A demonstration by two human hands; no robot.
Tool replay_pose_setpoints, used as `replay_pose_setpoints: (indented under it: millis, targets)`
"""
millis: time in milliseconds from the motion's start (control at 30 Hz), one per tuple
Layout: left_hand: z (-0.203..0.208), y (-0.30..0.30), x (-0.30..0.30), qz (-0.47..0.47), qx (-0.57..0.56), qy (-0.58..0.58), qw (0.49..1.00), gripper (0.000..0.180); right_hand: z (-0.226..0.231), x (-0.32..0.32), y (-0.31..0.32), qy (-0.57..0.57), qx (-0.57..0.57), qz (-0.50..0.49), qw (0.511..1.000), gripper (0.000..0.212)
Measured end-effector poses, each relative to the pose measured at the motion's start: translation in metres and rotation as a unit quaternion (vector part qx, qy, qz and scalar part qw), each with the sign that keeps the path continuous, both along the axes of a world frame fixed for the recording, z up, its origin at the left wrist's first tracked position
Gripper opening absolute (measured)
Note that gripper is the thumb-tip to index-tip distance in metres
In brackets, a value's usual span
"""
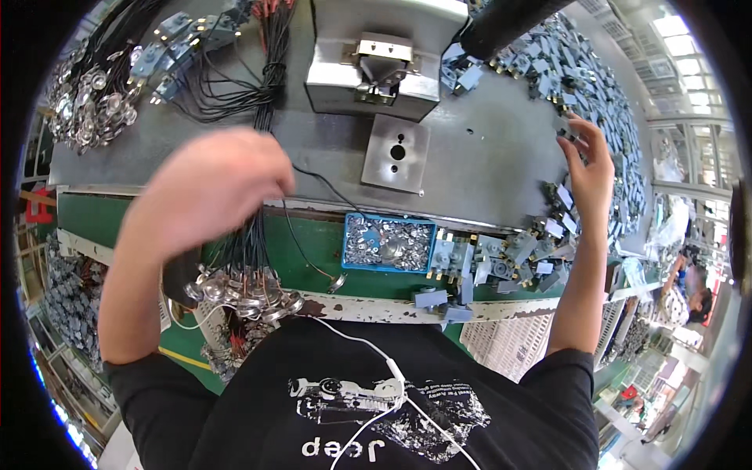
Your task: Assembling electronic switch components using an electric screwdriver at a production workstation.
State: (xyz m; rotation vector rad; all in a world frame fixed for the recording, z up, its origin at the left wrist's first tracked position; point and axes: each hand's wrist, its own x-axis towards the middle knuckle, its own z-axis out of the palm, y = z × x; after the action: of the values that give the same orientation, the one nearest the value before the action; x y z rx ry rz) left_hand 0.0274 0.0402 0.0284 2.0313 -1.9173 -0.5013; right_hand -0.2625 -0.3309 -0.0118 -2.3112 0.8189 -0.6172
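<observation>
My left hand, blurred by motion, is over the left part of the bench with its fingers curled together. A thin black wire comes out at its fingertips and runs toward the blue tray. Below the fingers hangs more wire, ending in a round metal cap. Out at the right, my right hand pinches a small grey switch-like block between thumb and fingers, at the edge of a large pile of similar grey blocks.
A metal press fixture stands at the back centre, with a holed steel plate before it. Nearer lie a blue tray of small metal pieces and several grey blocks. Bundled wires with round metal caps hang at the front left.
</observation>
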Motion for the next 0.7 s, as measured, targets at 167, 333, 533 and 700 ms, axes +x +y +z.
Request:
replay_pose_setpoints:
  millis: [167,333,533,700]
  targets:
    - [0.006,0.025,-0.019,0.033,0.068,-0.041,0.996,0.009,0.009,0.049,0.099,-0.141,0.294,0.215,0.921,0.036]
    - [0.006,0.034,-0.023,0.090,0.175,-0.064,0.978,0.012,0.015,0.090,0.156,-0.139,0.426,0.245,0.860,0.039]
    - [-0.005,0.029,-0.032,0.057,0.134,-0.201,0.969,0.017,0.015,0.097,0.160,-0.075,0.442,0.230,0.864,0.045]
    - [0.001,0.015,-0.039,-0.033,0.303,-0.315,0.899,0.016,0.013,0.094,0.155,-0.068,0.517,0.210,0.827,0.049]
